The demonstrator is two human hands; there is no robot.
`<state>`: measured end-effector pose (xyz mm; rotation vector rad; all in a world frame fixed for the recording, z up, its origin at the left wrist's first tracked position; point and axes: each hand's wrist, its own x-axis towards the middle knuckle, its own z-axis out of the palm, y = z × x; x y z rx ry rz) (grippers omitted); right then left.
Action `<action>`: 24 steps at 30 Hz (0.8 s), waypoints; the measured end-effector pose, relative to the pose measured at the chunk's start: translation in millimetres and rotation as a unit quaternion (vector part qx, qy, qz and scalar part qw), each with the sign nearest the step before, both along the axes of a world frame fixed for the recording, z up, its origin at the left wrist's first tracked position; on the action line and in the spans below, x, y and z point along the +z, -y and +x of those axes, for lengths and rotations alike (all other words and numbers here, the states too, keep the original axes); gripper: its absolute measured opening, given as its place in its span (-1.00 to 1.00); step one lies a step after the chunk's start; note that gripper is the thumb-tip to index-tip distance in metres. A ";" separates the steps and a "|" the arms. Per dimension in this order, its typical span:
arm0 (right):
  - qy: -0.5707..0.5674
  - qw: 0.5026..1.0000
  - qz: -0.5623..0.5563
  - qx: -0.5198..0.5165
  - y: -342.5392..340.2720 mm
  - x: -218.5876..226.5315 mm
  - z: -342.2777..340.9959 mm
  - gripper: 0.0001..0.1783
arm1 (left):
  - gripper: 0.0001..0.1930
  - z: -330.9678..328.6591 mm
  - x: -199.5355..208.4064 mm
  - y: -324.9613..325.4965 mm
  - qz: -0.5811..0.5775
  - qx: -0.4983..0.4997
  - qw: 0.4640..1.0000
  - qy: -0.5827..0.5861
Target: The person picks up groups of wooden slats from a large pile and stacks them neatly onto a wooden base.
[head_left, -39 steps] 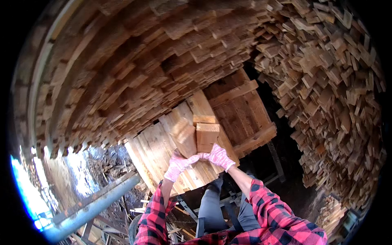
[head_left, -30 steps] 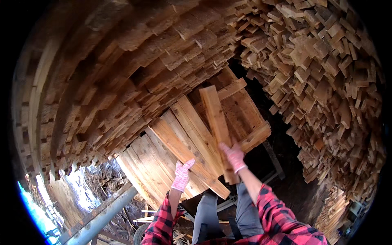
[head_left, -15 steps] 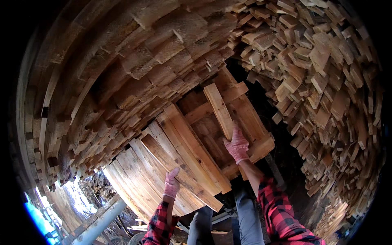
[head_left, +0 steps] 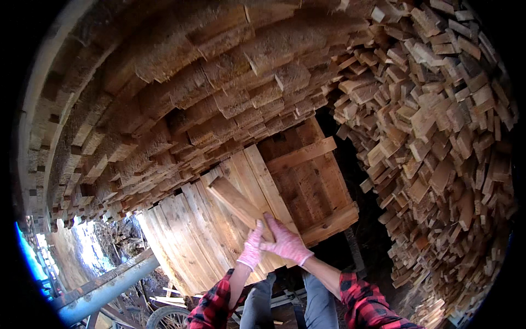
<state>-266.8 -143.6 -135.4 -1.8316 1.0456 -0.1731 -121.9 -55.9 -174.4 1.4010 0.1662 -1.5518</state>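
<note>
Here, grips the near end of a short board (head_left: 235,202) with the left hand (head_left: 251,249) and the right hand (head_left: 286,242), both in pink-and-white gloves (head_left: 293,249) and set close together, touching. Points the right thumb upward along the board, partly hiding that near end behind the gloves. Angles the far end away and to the left, over a row of light planks (head_left: 192,236) laid side by side; cannot tell it as resting or raised. Has a darker slatted panel (head_left: 307,183) with two crosspieces (head_left: 301,153) just right of the planks. Faces a tall stack of sawn boards (head_left: 181,98) beyond, and a big pile of cut wood (head_left: 433,159) to the right. Wears red-and-black checked sleeves (head_left: 213,299) and grey trousers (head_left: 319,307). Stands near a blue-grey metal pipe (head_left: 111,288) at lower left, with part of a spoked wheel (head_left: 167,308) and some thin sticks (head_left: 170,300) by it.
</note>
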 end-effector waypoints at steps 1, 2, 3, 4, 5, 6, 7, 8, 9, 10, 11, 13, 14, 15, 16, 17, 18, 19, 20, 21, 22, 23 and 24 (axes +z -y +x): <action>0.042 0.996 0.079 -0.023 1.4 5.5 -8.4 0.00 | -0.09 -7.0 -6.2 -0.8 -0.032 -0.069 0.997 0.032; 0.045 0.989 0.128 -0.064 9.8 8.1 -19.2 0.02 | -0.05 -12.0 -12.3 -2.8 -0.063 -0.136 0.987 0.064; 0.048 0.976 0.182 -0.110 18.8 5.2 -30.0 0.05 | 0.11 -4.2 3.0 10.5 0.011 -0.281 0.940 0.192; 0.051 0.958 0.233 -0.157 34.2 0.5 -42.6 0.08 | 0.27 4.7 21.1 25.7 0.085 -0.426 0.851 0.296; -0.012 0.978 0.146 -0.147 54.3 -7.9 -53.3 0.06 | 0.34 8.3 21.4 39.3 0.142 -0.503 0.751 0.404; -0.074 0.986 0.062 -0.139 70.4 -22.8 -61.4 0.04 | 0.43 22.2 13.7 35.6 0.162 -0.534 0.709 0.432; -0.134 0.982 -0.020 -0.129 78.0 -41.3 -60.6 0.02 | 0.53 36.8 6.2 31.5 0.184 -0.561 0.664 0.458; -0.148 0.976 -0.022 -0.161 81.5 -62.3 -58.3 -0.07 | 0.53 35.1 0.8 27.3 0.185 -0.584 0.631 0.476; -0.150 0.976 -0.056 -0.145 80.3 -72.4 -50.1 -0.11 | 0.54 31.9 -7.5 21.0 0.191 -0.600 0.601 0.492; -0.156 0.975 -0.089 -0.131 76.1 -73.6 -37.1 -0.15 | 0.54 28.7 -11.7 17.0 0.195 -0.617 0.571 0.505; -0.171 0.981 -0.061 -0.074 76.2 -75.7 -18.9 -0.20 | 0.55 29.3 -15.5 16.0 0.185 -0.611 0.585 0.500; -0.108 0.966 -0.200 -0.119 66.2 -101.4 0.0 -0.19 | 0.57 32.0 -14.2 25.3 0.157 -0.600 0.606 0.499; -0.129 0.966 -0.182 -0.130 69.1 -96.1 7.8 -0.17 | 0.56 38.8 -11.3 27.6 0.157 -0.592 0.606 0.508; -0.159 0.963 -0.171 -0.133 75.1 -91.4 5.4 -0.15 | 0.55 38.8 -17.9 24.3 0.145 -0.586 0.608 0.516; -0.195 0.960 -0.165 -0.114 74.5 -88.0 5.5 -0.13 | 0.55 35.4 -22.6 21.4 0.121 -0.586 0.609 0.520; -0.228 0.956 -0.161 -0.091 67.4 -84.3 8.3 -0.10 | 0.53 40.3 -22.3 9.3 0.092 -0.589 0.611 0.521; -0.258 0.948 -0.173 -0.070 54.9 -80.9 10.7 -0.08 | 0.51 50.7 -22.1 1.1 0.057 -0.591 0.613 0.522; -0.272 0.943 -0.185 -0.053 34.7 -76.5 9.0 -0.05 | 0.39 63.3 -11.2 3.7 0.034 -0.650 0.573 0.498; -0.261 0.949 -0.175 -0.026 21.0 -52.7 11.0 -0.03 | 0.28 79.9 0.6 -1.5 0.016 -0.691 0.547 0.472; -0.250 0.959 -0.130 -0.036 15.8 -28.5 -6.7 0.00 | 0.19 88.5 -18.4 5.8 -0.059 -0.683 0.512 0.518; -0.196 0.980 -0.002 -0.025 25.5 16.5 -9.6 0.01 | 0.18 119.7 -13.8 -5.1 -0.032 -0.605 0.705 0.368; -0.173 0.975 0.126 -0.057 33.0 65.2 -29.3 0.02 | 0.18 121.6 -10.0 26.0 -0.029 -0.617 0.702 0.355; -0.141 0.981 0.098 -0.089 32.6 87.8 -51.2 0.04 | 0.17 112.8 10.5 52.3 -0.018 -0.646 0.653 0.396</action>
